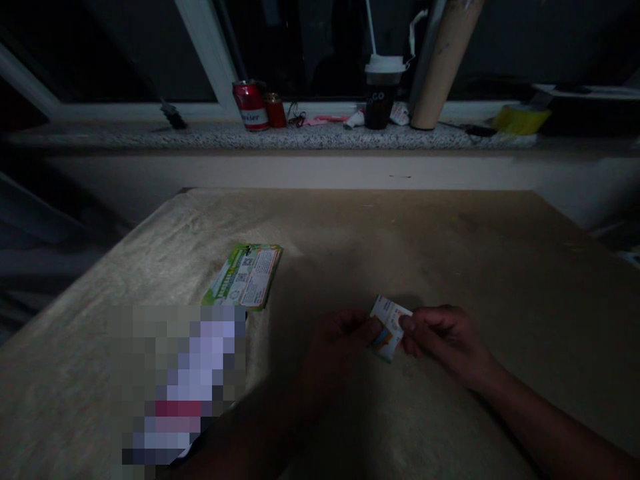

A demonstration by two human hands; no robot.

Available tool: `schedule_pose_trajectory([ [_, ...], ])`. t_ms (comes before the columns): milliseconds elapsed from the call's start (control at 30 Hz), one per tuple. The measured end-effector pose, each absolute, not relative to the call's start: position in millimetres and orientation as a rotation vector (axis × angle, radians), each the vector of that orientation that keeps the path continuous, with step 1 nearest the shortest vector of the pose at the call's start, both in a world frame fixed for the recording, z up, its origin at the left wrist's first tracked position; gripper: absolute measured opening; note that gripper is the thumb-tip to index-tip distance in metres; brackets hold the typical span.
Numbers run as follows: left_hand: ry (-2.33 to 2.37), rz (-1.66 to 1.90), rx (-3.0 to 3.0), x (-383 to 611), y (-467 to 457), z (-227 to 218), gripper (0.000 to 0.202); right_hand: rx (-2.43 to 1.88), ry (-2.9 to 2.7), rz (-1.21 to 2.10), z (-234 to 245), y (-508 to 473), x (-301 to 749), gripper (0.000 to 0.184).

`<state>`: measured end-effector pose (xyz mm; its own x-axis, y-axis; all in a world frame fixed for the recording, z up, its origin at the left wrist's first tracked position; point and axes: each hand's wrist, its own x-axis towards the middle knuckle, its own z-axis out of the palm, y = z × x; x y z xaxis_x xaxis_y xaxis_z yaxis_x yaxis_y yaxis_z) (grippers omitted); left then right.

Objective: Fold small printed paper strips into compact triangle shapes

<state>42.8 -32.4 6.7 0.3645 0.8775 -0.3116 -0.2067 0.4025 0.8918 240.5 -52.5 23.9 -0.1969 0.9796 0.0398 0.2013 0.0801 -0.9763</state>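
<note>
Head view: both hands (345,333) (453,340) clamped on a small card (393,319), print partly covered.

small card (392,328): left hand (345,337) and right hand (445,337) hide bits of it | green card (247,277): words too small to read | long pale thing (200,367): blurred into squares | brown tube (445,67): top cut off

Small white card (391,324), blue-and-orange print, slanted, held between left grip (345,335) and right grip (447,339)
</note>
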Motion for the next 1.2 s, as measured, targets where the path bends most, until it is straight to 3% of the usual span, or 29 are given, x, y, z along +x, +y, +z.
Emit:
schedule_pose_trajectory([
  [1200,0.915,0.870,0.847,42.7,-31.3,7.3,0.027,-1.087,-1.445,1.484,11.1,-50.5,237.2,0.046],
])
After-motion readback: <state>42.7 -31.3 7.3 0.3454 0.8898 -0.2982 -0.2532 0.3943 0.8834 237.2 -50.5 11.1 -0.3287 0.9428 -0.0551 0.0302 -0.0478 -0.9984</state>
